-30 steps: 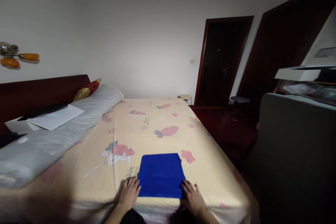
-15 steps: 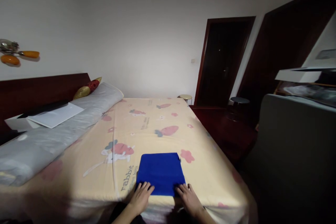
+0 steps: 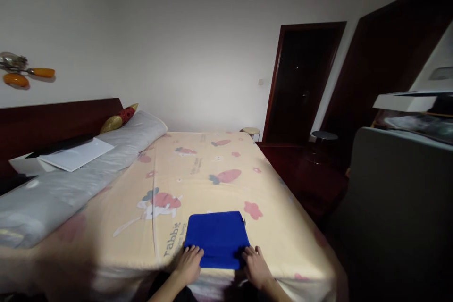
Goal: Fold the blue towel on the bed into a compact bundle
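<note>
A folded blue cloth (image 3: pixel 216 238) lies flat near the front edge of the bed (image 3: pixel 198 184), which has a pale yellow sheet printed with carrots. My left hand (image 3: pixel 189 264) grips the cloth's near left corner, fingers curled over its edge. My right hand (image 3: pixel 255 266) holds the near right corner the same way. The near edge of the cloth looks slightly lifted between the two hands.
A long grey bolster (image 3: pixel 88 165) with a white paper (image 3: pixel 76 153) on it lies along the dark headboard at left. A grey cabinet (image 3: pixel 399 198) stands at right. Dark doors (image 3: pixel 304 80) and a small stool (image 3: pixel 250 131) are beyond the bed.
Both hands moved from beside the cloth onto its near corners and closed on them. The cloth's near edge has been drawn in, so it looks shorter.
</note>
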Demonstrator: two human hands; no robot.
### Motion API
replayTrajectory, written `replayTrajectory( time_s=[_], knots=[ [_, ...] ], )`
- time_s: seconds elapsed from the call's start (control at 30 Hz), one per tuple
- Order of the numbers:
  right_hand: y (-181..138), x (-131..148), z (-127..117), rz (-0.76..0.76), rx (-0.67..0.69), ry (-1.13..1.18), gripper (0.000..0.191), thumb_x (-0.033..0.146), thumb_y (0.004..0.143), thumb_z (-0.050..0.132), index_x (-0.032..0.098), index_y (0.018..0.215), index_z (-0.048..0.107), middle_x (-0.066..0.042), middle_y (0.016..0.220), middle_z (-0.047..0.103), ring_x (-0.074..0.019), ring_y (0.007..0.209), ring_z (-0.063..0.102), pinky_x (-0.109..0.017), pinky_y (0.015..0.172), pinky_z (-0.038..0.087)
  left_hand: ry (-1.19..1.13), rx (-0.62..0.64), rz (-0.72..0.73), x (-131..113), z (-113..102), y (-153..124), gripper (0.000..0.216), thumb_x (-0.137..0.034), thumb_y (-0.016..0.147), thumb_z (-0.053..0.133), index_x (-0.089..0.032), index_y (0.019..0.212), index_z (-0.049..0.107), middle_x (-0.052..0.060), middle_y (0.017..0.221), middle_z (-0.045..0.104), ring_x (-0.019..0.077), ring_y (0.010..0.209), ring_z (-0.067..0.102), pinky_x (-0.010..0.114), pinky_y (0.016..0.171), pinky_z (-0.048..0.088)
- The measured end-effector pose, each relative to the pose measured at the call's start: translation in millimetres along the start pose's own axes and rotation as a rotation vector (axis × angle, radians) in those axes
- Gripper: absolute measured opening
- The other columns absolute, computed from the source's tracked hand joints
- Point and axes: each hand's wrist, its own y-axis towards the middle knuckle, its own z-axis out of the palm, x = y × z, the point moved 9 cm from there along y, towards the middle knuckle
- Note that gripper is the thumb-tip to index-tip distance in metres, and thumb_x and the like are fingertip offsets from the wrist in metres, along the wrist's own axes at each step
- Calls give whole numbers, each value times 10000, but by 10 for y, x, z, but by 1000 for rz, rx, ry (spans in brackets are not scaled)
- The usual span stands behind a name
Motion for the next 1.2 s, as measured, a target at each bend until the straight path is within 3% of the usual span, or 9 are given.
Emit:
replayTrajectory(
  time_s=[0.1, 0.23, 0.37, 0.53, 0.73, 0.87, 1.0, 1.1, 1.2],
  knots=[
    [28, 56, 89, -1, 22, -9, 474, 104, 778, 391, 173, 1204, 587, -147, 1303, 561, -306, 1235, 455, -499, 1046, 259, -9, 25, 45, -147, 99, 16, 742, -46, 669, 438, -226, 1389, 421, 102, 1476, 422, 275, 1391, 315, 479, 1143, 238],
    [55, 205, 278, -95, 79, -6, 596, 94, 809, 372, 318, 1354, 463, -45, 1373, 535, -264, 1265, 434, -479, 1077, 261, -44, 46, 72, -259, 195, 42, 798, -32, 666, 413, -321, 1410, 385, 56, 1503, 391, 275, 1410, 278, 537, 1141, 203],
    [55, 72, 414, -43, 104, -23, 658, 161, 739, 499, 315, 1376, 438, -47, 1398, 513, -309, 1264, 424, -524, 1080, 256, -30, 41, -20, -72, 152, 54, 789, -93, 667, 469, -317, 1418, 381, 83, 1512, 373, 304, 1411, 271, 547, 1142, 169],
    [42, -252, 319, 118, 27, -52, 656, 161, 683, 521, 229, 1334, 487, -146, 1374, 511, -361, 1249, 415, -575, 1051, 221, -38, 19, -130, 278, -117, 1, 657, -226, 687, 507, -270, 1343, 493, 114, 1446, 443, 354, 1374, 316, 591, 1106, 192],
    [61, -314, 136, 164, 20, 22, 620, 160, 632, 476, 233, 1246, 533, -97, 1270, 603, -261, 1161, 520, -420, 965, 335, -96, 60, -117, 504, -262, -34, 494, -239, 624, 590, -307, 1113, 616, 4, 1178, 655, 244, 1177, 531, 420, 1041, 343],
    [62, -387, 75, 198, 30, 57, 468, 197, 707, 436, 232, 1149, 583, -72, 1166, 664, -219, 1113, 571, -373, 938, 362, -126, 83, -165, 660, -249, 0, 446, -242, 614, 614, -306, 1055, 632, -26, 1107, 691, 204, 1065, 601, 326, 917, 432],
    [54, -426, 63, 224, 33, 42, 389, 239, 780, 417, 220, 1117, 611, -79, 1049, 703, -233, 1020, 621, -371, 889, 403, -123, 92, -222, 716, -252, -6, 318, -280, 667, 575, -299, 976, 650, -34, 990, 717, 178, 915, 648, 282, 783, 472],
    [42, -380, 15, 211, -5, -17, 459, 175, 726, 469, 190, 1166, 600, -123, 1103, 675, -285, 1058, 593, -417, 906, 400, -74, 49, -249, 666, -269, -31, 354, -270, 688, 544, -284, 1031, 630, 1, 1084, 694, 225, 1043, 609, 371, 917, 441],
    [33, -296, -55, 181, -67, -85, 524, 70, 721, 422, 146, 1216, 576, -182, 1170, 628, -335, 1095, 555, -481, 922, 385, -7, -30, -214, 492, -281, -14, 544, -149, 686, 496, -217, 1223, 547, 92, 1321, 571, 298, 1299, 425, 499, 1089, 273]
  ],
)
